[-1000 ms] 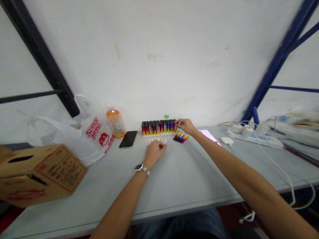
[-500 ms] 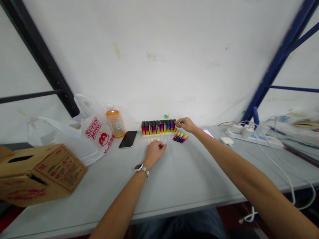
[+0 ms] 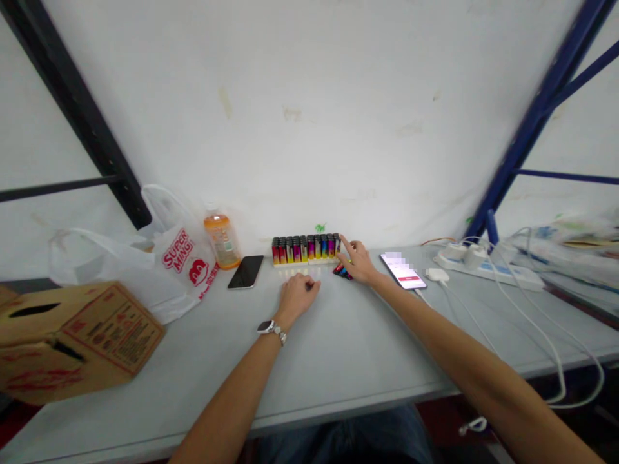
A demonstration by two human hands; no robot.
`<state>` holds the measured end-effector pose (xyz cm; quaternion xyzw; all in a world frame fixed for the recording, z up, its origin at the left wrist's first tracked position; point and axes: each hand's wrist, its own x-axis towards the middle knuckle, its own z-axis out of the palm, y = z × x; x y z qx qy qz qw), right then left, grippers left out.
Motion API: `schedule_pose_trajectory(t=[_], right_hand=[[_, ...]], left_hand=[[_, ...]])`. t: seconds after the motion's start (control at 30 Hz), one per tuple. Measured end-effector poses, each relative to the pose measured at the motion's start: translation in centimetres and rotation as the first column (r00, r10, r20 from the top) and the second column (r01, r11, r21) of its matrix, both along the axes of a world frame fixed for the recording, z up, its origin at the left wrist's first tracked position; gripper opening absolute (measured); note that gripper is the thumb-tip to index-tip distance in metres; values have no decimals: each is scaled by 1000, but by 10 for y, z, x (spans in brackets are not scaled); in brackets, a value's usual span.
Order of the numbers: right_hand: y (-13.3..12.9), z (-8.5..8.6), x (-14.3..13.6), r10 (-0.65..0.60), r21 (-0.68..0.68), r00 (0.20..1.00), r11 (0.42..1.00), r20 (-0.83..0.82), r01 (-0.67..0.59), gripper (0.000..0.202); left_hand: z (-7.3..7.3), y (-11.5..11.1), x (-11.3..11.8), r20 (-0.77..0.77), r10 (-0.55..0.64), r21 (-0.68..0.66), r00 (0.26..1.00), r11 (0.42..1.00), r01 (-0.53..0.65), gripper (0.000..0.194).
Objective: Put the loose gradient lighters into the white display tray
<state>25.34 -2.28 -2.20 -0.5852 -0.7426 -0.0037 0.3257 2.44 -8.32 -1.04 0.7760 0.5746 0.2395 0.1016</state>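
Several colourful lighters with black tops stand upright in rows in a white tray against the wall. My right hand is at the tray's right end, fingers apart, index finger reaching to the last lighters. Below that hand lie a few loose lighters, partly covered by its fingers. My left hand rests on the table in front of the tray, fingers curled closed. A small dark end shows in its grip, too little to name. A watch is on the left wrist.
A black phone, an orange bottle, a white plastic bag and a cardboard box stand left. To the right lie a lit phone, a white charger and a power strip with cables.
My right hand has opened from a pinch at the tray's right end and come down over the loose lighters, uncovering the lit phone. My left hand stays closed in place.
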Motion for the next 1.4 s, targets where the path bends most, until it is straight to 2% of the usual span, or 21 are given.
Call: schedule_pose_trajectory(t=[0.1, 0.2, 0.33, 0.43, 0.5, 0.6, 0.67, 0.77, 0.9, 1.0, 1.13, 1.23, 1.3, 1.4], right_hand=[[-17, -10, -5, -15, -140, 999, 990, 35, 19, 58], [-25, -15, -13, 33, -243, 998, 970, 61, -17, 48], [-29, -15, -34, 133, -248, 991, 961, 15, -126, 38], [-35, -9, -49, 215, -228, 977, 950, -13, -212, 36], [-44, -1, -52, 226, -239, 974, 945, -8, -221, 41], [-62, 15, -50, 285, -224, 956, 938, 73, -263, 51], [-73, 26, -48, 374, -225, 905, 917, 202, -328, 45], [-79, 36, -48, 428, -231, 835, 901, 346, -367, 28], [-68, 34, -54, 445, -236, 819, 894, 363, -381, 25], [-58, 26, -58, 475, -218, 848, 876, 234, -430, 15], [-56, 19, -67, 469, -72, 864, 870, -185, -488, 20], [-64, 19, -75, 365, 33, 744, 907, -560, -421, 31], [-71, 18, -77, 270, 7, 620, 920, -737, -393, 42], [-78, 17, -76, 111, -96, 468, 914, -877, -395, 56]], left_hand=[[-1, 1, 1, -3, -7, 4, 1000, 1000, 7, 29], [-4, 4, 2, 10, -15, 24, 1000, 1000, 15, 27], [-13, 9, 1, 94, -62, 81, 994, 995, 55, 17], [-17, 14, -5, 145, -141, 87, 979, 988, 129, 23], [-18, 17, -9, 166, -186, 75, 968, 981, 176, 25], [-17, 21, -16, 213, -216, 68, 953, 976, 207, 22], [-16, 23, -19, 239, -211, 64, 948, 977, 201, 20], [-15, 24, -19, 259, -190, 66, 947, 982, 179, 18], [-16, 25, -18, 281, -175, 86, 943, 984, 157, 13], [-16, 27, -18, 308, -152, 87, 939, 987, 132, 13], [-14, 27, -19, 345, -121, 84, 931, 992, 98, 17], [-15, 24, -17, 336, -110, 96, 935, 992, 82, 18], [-15, 20, -14, 305, -117, 97, 945, 991, 92, 18], [-14, 12, -7, 225, -124, 72, 966, 991, 111, 21]])
